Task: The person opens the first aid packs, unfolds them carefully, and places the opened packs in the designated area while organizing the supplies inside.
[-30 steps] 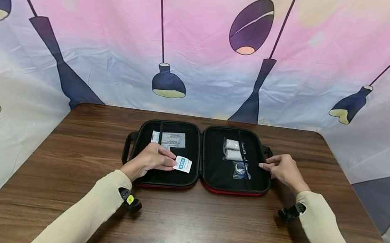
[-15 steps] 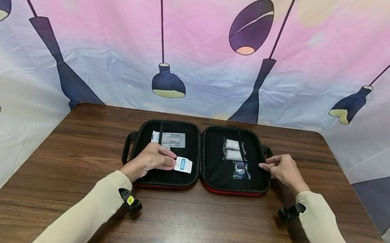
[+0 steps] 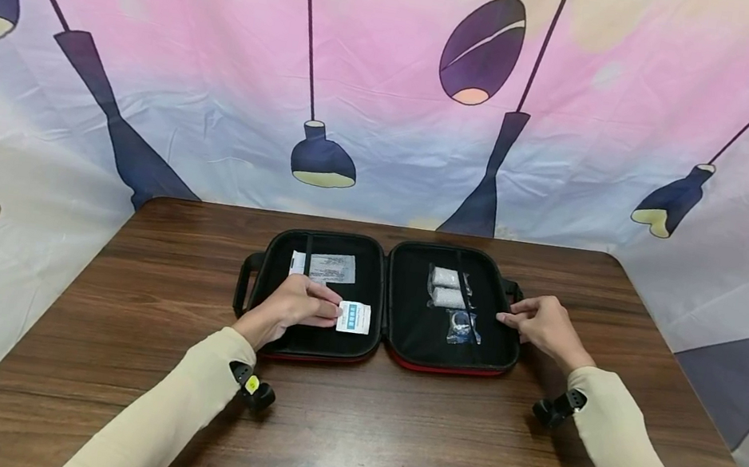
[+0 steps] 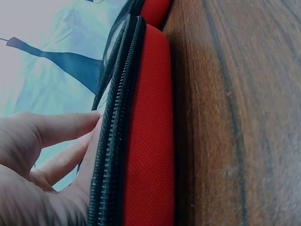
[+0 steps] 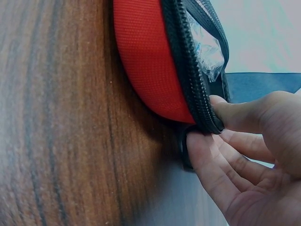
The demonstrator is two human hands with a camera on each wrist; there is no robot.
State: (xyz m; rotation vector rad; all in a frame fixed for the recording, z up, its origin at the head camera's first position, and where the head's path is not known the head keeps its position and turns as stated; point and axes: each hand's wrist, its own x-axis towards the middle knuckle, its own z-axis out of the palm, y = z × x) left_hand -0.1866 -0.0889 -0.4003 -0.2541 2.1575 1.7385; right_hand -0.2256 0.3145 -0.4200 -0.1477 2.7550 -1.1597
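A red zippered case (image 3: 445, 369) with a black lining lies unfolded on the table, both halves facing up. Over its left half, my left hand (image 3: 294, 306) pinches a small white packet with blue print (image 3: 354, 318) by its left edge. My right hand (image 3: 544, 327) grips the outer edge of the right half; in the right wrist view the thumb (image 5: 235, 115) is inside the zipper rim and the fingers are outside. In the left wrist view the case wall hides most of the packet.
Under the left half's strap lies a printed clear sachet (image 3: 334, 268). White rolls (image 3: 448, 299) and a clear-wrapped bluish item (image 3: 462, 329) sit under the right strap. A black handle (image 3: 247, 283) sticks out left. The wooden table (image 3: 344, 439) meets a printed cloth backdrop (image 3: 217, 121).
The white packet has shifted slightly right with my left hand and turned from a tilt to nearly level. My right hand stays on the case edge.
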